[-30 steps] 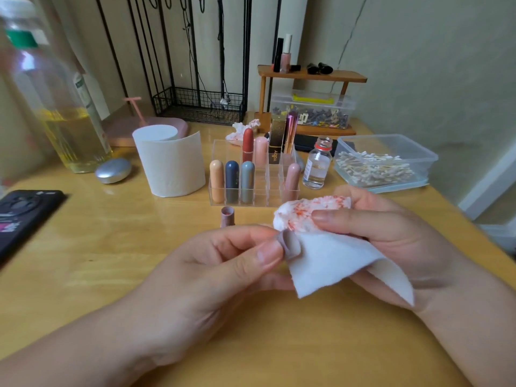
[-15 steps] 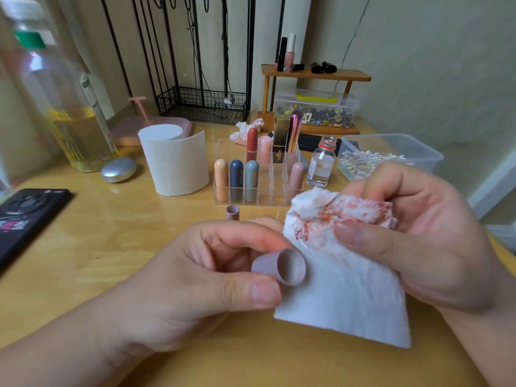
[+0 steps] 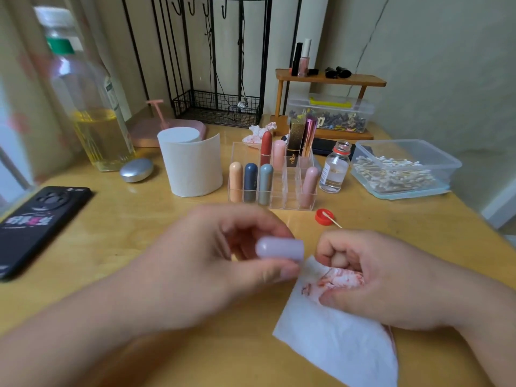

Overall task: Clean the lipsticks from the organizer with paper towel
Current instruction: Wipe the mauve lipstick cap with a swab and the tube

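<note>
1. The lilac lipstick tube (image 3: 280,248) lay sideways above the near middle of the table (image 3: 139,247). The left hand (image 3: 212,263) pinched it, thumb under it and fingers behind. Blur hid whether it was only a cap or the whole stick.
2. It looked like a light, stiff, smooth plastic shell, probably slippery where colour had smeared. The middle of the barrel seemed the safest place to hold it. The rounded end would offer little grip, and the other end needed to be left free for wiping.
3. At three o'clock from the tube, the right hand (image 3: 391,280) was curled round the crumpled, red-stained part of the paper towel (image 3: 335,344). The clean remainder of the sheet trailed towards five o'clock onto the table. The towel appeared soft and limp and likely to tear, so a fresh patch bunched over a fingertip would wipe best.
4. At twelve o'clock stood the clear organizer (image 3: 290,203), with lipsticks (image 3: 250,181) upright in its compartments and some front slots bare. Each would probably lift straight out by its top.
5. Farther out were:
   - a red cap (image 3: 321,217) at one o'clock
   - a small glass bottle (image 3: 334,170) just beside the organizer
   - a tub of cotton swabs (image 3: 402,169) at two o'clock
   - a paper roll (image 3: 192,163) at eleven o'clock
   - a phone (image 3: 39,219) at nine o'clock
</note>
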`<state>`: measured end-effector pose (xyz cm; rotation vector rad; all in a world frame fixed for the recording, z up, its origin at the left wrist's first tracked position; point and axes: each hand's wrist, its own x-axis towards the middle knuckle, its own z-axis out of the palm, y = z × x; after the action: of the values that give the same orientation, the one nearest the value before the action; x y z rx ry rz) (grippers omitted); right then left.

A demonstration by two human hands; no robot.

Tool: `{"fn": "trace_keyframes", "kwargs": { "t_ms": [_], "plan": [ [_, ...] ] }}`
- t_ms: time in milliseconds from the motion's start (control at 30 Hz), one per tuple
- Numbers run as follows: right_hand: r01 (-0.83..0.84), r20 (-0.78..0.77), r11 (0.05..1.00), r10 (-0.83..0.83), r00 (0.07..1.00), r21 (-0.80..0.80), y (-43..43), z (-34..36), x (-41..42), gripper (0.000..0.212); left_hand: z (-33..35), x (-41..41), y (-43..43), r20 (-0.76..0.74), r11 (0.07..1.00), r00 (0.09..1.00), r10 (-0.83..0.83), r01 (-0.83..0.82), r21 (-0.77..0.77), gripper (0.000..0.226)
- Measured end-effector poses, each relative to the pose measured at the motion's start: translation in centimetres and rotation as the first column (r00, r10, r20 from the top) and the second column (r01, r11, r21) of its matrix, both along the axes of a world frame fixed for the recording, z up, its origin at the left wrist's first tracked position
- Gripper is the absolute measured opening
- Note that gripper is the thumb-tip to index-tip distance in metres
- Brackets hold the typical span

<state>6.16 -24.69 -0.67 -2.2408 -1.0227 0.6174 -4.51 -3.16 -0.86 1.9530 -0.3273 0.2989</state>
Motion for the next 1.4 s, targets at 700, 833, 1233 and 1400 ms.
{"fn": "trace_keyframes", "kwargs": {
  "t_ms": [700, 833, 1233, 1400],
  "plan": [
    [0.144, -0.161, 0.973, -0.115, 0.980, 0.178, 1.0, -1.3, 0.4, 0.019, -1.7, 3.5, 6.6, -0.243, 0.758, 0.873, 0.424, -0.194, 0.623, 0.028],
    [0.175, -0.219, 0.953, -0.121, 0.968, 0.247, 0.9, -1.3, 0.5, 0.017, -0.7, 2.9, 7.1, -0.251, 0.740, 0.864, 0.437, -0.187, 0.646, 0.073],
    [0.275, -0.309, 0.832, -0.132, 0.942, 0.483, 0.6, -0.3, 0.3, 0.007, -1.3, 1.7, 0.4, -0.115, 0.784, 0.863, 0.492, -0.382, 0.489, 0.084],
    [0.348, -0.289, 0.756, -0.217, 0.932, 0.554, 0.6, -0.1, 0.2, 0.009, -2.2, 2.5, -0.5, -0.250, 0.840, 0.819, 0.516, -0.427, 0.334, 0.030]
  ]
}}
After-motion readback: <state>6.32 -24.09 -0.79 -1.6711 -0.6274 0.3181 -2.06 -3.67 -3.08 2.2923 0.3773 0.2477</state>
